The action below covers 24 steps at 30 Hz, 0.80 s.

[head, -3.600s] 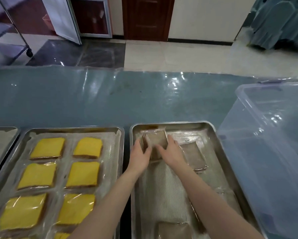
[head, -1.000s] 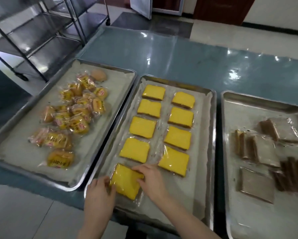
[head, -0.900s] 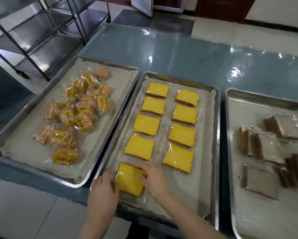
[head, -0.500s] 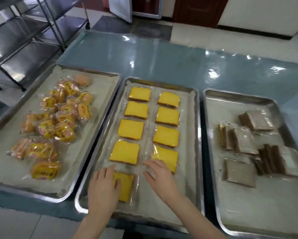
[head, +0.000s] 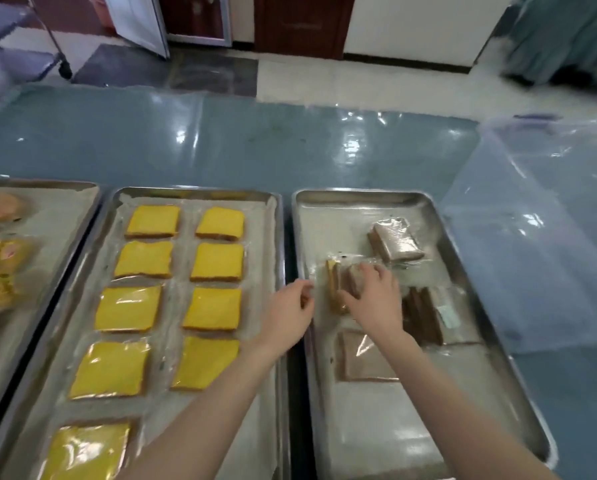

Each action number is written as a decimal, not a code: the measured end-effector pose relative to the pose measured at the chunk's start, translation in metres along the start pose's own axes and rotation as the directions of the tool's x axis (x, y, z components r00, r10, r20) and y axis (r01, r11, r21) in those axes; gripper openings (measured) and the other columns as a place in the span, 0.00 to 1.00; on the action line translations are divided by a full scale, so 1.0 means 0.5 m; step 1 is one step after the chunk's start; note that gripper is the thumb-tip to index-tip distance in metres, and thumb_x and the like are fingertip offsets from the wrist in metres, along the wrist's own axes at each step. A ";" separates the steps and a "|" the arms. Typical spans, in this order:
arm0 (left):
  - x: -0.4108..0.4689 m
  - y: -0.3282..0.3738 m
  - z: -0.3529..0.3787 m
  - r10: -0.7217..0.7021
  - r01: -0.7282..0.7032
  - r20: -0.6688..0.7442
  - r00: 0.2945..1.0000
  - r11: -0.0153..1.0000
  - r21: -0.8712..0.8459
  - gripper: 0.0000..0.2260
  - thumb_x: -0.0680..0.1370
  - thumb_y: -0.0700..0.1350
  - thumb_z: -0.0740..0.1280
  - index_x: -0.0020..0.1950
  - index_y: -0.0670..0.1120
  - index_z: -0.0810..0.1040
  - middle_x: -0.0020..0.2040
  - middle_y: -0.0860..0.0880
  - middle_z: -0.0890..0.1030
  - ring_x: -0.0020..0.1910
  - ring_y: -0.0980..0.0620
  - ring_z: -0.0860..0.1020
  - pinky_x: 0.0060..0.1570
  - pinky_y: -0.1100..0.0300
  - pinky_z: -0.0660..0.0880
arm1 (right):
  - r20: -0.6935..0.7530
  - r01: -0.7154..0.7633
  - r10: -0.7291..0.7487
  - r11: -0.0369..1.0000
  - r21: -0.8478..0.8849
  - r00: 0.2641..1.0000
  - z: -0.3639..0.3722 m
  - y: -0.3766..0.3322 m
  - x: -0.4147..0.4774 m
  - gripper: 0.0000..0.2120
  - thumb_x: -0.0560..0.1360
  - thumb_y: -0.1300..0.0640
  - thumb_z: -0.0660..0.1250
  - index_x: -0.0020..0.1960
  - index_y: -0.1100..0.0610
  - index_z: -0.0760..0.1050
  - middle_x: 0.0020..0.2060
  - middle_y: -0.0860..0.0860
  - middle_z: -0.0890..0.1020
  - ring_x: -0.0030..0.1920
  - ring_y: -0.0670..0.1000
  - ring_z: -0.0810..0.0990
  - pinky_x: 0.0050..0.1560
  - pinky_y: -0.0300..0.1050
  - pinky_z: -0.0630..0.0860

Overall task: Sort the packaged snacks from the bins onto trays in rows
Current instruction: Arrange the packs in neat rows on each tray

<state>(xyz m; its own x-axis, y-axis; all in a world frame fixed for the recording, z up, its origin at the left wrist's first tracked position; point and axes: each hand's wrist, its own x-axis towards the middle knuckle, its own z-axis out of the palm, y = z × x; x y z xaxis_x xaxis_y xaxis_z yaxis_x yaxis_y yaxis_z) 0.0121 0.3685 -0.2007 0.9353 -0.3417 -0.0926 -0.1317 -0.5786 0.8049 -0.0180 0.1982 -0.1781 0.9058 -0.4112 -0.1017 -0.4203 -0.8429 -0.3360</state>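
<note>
Three steel trays lie side by side on the blue table. The middle tray [head: 200, 194] holds several yellow wrapped cakes [head: 217, 260] in two rows. The right tray [head: 363, 197] holds loose brown wrapped cakes; one [head: 395, 240] lies at its far side, another [head: 363, 360] lies flat nearer me. My right hand [head: 376, 299] grips a brown wrapped cake [head: 338, 285] standing on edge near the tray's left side. My left hand [head: 288, 315] hovers over the gap between the middle and right trays, fingers curled, touching that packet's clear wrapper edge.
The left tray [head: 48, 237] holds orange round packaged snacks [head: 4, 252]. A large clear plastic bin [head: 539, 237] stands right of the right tray. More brown packets [head: 435, 315] lie by the right tray's right wall. A metal rack [head: 20, 53] stands on the floor, far left.
Both hands left the yellow cake at the near end of the middle tray and moved right to the right tray. My right hand took hold of a brown packet. The view swung right.
</note>
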 end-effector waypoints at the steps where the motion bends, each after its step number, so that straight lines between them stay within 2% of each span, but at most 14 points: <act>1: 0.023 0.011 0.020 -0.035 0.036 0.005 0.999 0.999 -0.037 0.13 0.78 0.42 0.65 0.63 0.46 0.76 0.53 0.50 0.81 0.52 0.54 0.79 0.52 0.65 0.72 | 0.032 -0.008 0.009 1.000 -0.023 0.999 0.003 0.005 0.016 0.33 0.72 0.42 0.70 0.71 0.51 0.62 0.71 0.59 0.63 0.71 0.61 0.62 0.70 0.57 0.64; 3: 0.061 0.030 0.053 -0.088 0.090 0.039 0.995 0.993 -0.082 0.15 0.79 0.39 0.62 0.65 0.45 0.75 0.57 0.48 0.80 0.54 0.54 0.78 0.55 0.65 0.71 | 0.078 -0.012 0.017 0.998 -0.058 0.997 0.019 0.010 0.038 0.37 0.70 0.39 0.70 0.71 0.49 0.59 0.73 0.57 0.60 0.72 0.61 0.60 0.70 0.60 0.64; 6: 0.110 0.044 0.088 -0.113 0.116 0.056 0.992 0.991 -0.061 0.18 0.80 0.36 0.58 0.69 0.45 0.70 0.61 0.45 0.78 0.60 0.50 0.76 0.63 0.56 0.72 | 0.043 0.007 -0.002 0.994 -0.112 0.999 0.049 0.017 0.050 0.43 0.67 0.36 0.70 0.74 0.49 0.54 0.73 0.57 0.58 0.73 0.60 0.58 0.71 0.61 0.62; 9: 0.147 0.052 0.113 -0.193 0.196 0.047 0.980 0.978 -0.070 0.19 0.80 0.36 0.58 0.71 0.45 0.67 0.59 0.44 0.78 0.58 0.47 0.77 0.62 0.50 0.74 | 0.038 0.026 -0.023 0.996 -0.085 0.999 0.062 0.039 0.050 0.46 0.68 0.37 0.70 0.76 0.49 0.50 0.75 0.57 0.55 0.75 0.60 0.55 0.73 0.60 0.58; 12: 0.169 0.058 0.134 -0.273 0.272 0.008 0.962 0.958 -0.090 0.20 0.81 0.41 0.61 0.73 0.47 0.64 0.61 0.44 0.78 0.59 0.47 0.77 0.60 0.56 0.74 | 0.043 0.083 -0.082 0.996 -0.017 0.996 0.056 0.069 0.046 0.43 0.70 0.43 0.70 0.77 0.50 0.50 0.75 0.57 0.55 0.75 0.61 0.55 0.74 0.59 0.57; 15: 0.184 0.065 0.142 -0.341 0.330 -0.018 0.940 0.921 -0.204 0.25 0.80 0.42 0.65 0.75 0.47 0.62 0.63 0.43 0.77 0.60 0.47 0.77 0.60 0.53 0.75 | 0.057 0.121 -0.125 0.991 0.064 0.991 0.044 0.102 0.034 0.42 0.71 0.48 0.70 0.77 0.47 0.49 0.76 0.54 0.55 0.75 0.59 0.56 0.74 0.57 0.59; 16: 0.186 0.067 0.140 -0.358 0.346 -0.004 0.934 0.906 -0.243 0.26 0.79 0.42 0.67 0.75 0.48 0.61 0.62 0.44 0.77 0.59 0.48 0.78 0.57 0.55 0.77 | 0.055 0.130 -0.136 0.987 0.092 0.989 0.040 0.111 0.029 0.42 0.71 0.48 0.69 0.77 0.46 0.48 0.76 0.53 0.56 0.75 0.58 0.56 0.74 0.56 0.59; 18: 0.185 0.072 0.132 -0.341 0.331 0.015 0.940 0.902 -0.277 0.27 0.77 0.42 0.69 0.74 0.49 0.63 0.58 0.47 0.80 0.52 0.54 0.79 0.46 0.66 0.76 | 0.050 0.143 -0.152 0.980 0.138 0.987 0.034 0.123 0.022 0.42 0.71 0.50 0.69 0.77 0.44 0.48 0.75 0.52 0.57 0.74 0.57 0.58 0.74 0.55 0.60; 20: 0.178 0.078 0.115 -0.292 0.271 -0.035 0.956 0.920 -0.283 0.25 0.76 0.40 0.70 0.71 0.51 0.68 0.52 0.52 0.80 0.47 0.59 0.78 0.39 0.70 0.73 | 0.054 0.170 -0.179 0.975 0.140 0.982 0.027 0.131 0.017 0.42 0.70 0.50 0.68 0.77 0.45 0.49 0.75 0.53 0.58 0.74 0.57 0.58 0.74 0.55 0.59; 24: 0.146 0.078 0.053 -0.267 0.181 -0.212 0.940 0.917 -0.354 0.23 0.76 0.38 0.69 0.66 0.55 0.70 0.49 0.57 0.78 0.49 0.61 0.78 0.45 0.64 0.77 | 0.072 0.240 -0.243 0.970 0.037 0.967 0.021 0.124 0.005 0.39 0.70 0.50 0.68 0.77 0.48 0.55 0.74 0.56 0.59 0.73 0.58 0.58 0.74 0.56 0.58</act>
<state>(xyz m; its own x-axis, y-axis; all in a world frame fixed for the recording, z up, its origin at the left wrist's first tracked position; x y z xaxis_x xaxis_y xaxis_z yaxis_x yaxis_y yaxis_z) 0.0665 0.3016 -0.1914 0.9840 -0.0097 -0.1781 0.1650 -0.3302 0.9294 -0.0412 0.1484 -0.2094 0.9821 -0.1682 -0.0846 -0.1879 -0.9036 -0.3849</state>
